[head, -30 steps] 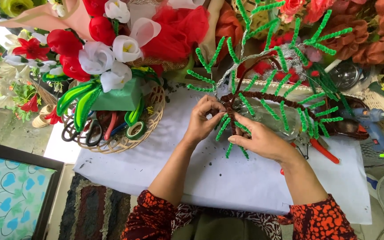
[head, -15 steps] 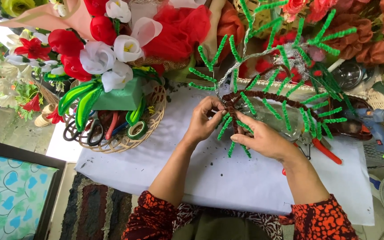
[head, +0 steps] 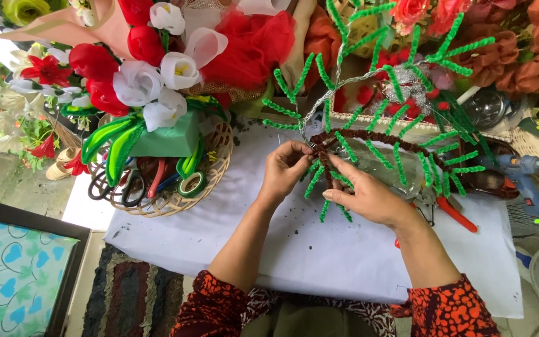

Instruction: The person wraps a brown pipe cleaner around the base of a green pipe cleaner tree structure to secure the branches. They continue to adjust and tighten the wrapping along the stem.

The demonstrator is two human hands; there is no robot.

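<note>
So you're working both hands together on the brown fuzzy branch (head: 369,140) with green fuzzy leaves (head: 407,156) sticking off it. Your left hand (head: 286,170) is pinching the branch's near end, and your right hand (head: 364,196) is gripping the same stem just beside it, fingers wrapped over a couple of leaves. It's lying across the white sheet (head: 319,256) on the table. A wicker basket (head: 210,171) with scissors (head: 116,187) is sitting off to the left.

Bare white cloth (head: 319,256) lies open below; wicker basket (head: 216,171) crowds left, glue gun (head: 522,171) right.
</note>
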